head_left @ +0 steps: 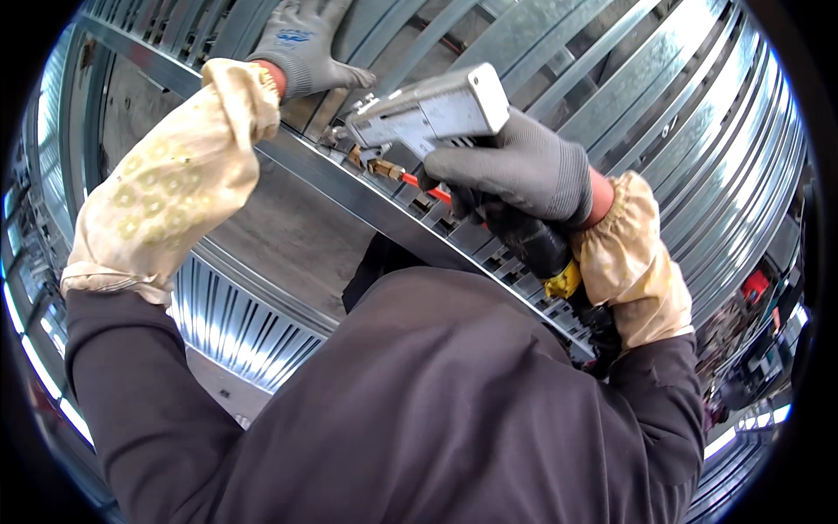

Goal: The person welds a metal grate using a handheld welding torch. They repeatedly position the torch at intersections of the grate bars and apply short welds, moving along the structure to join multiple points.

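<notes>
My left hand (pixel 301 48), in a grey knit glove, rests on the galvanised metal slats (pixel 384 35) at the upper left, its fingers spread and its thumb pointing right. My right hand (pixel 528 170), gloved the same way, is wrapped round a boxy light-grey gun-shaped tool (pixel 436 109), which looks like a handheld welding gun. The tool's narrow front end faces left, over the frame's metal edge rail. Below it show a brass fitting (pixel 384 168) and a red hose (pixel 428 187). A thick black sleeved cable (pixel 524 236) with a yellow wrap (pixel 564 279) hangs beneath my right wrist.
Long parallel metal slats (pixel 690 113) fill the upper right. A metal edge rail (pixel 349 196) crosses in front of my body, with concrete floor (pixel 288 231) beyond and below it. Another slatted panel (pixel 236 314) stands lower left. Cluttered equipment (pixel 759 349) is at the far right.
</notes>
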### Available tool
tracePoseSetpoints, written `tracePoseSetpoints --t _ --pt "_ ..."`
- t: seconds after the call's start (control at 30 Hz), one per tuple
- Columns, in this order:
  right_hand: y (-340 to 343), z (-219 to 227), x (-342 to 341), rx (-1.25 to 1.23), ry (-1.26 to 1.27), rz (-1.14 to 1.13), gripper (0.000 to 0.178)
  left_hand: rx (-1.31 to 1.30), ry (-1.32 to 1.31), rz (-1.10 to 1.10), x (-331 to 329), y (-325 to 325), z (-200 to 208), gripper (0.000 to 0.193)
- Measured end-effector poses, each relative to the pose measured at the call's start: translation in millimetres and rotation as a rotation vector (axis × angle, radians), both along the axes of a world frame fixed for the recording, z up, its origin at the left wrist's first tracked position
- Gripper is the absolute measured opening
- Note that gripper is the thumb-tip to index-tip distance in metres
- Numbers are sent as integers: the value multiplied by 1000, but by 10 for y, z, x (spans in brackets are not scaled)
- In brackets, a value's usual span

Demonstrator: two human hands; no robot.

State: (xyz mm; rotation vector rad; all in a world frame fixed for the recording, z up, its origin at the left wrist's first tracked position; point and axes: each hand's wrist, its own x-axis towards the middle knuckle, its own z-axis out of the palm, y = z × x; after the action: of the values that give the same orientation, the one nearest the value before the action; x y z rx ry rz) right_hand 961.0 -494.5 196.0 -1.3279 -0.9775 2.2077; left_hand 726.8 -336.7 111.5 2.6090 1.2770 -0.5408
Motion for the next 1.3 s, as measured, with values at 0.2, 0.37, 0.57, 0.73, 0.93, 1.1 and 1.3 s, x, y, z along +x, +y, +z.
tracePoseSetpoints --t 0.2,0.37,0.57,0.73,0.93,1.1,1.3 --pt "84 -264 45 150 38 -71 39 62 -118 -78 -84 50 -294 138" --pt "181 -441 -27 100 82 -60 43 71 -128 -152 -136 140 -360 137" --pt "306 -507 -167 67 158 -123 40 8 -133 -140 -79 164 -256 128" --pt "395 -539 -253 65 184 -117 41 67 -247 -273 -258 335 -463 117" --pt "455 -572 -326 86 150 -104 42 -57 -466 -166 -226 408 -578 100" --pt "515 -589 -334 87 164 -87 43 204 -364 -516 -378 435 -604 88" --pt "504 -699 -373 38 179 -104 47 179 -338 -578 -386 467 -566 92"
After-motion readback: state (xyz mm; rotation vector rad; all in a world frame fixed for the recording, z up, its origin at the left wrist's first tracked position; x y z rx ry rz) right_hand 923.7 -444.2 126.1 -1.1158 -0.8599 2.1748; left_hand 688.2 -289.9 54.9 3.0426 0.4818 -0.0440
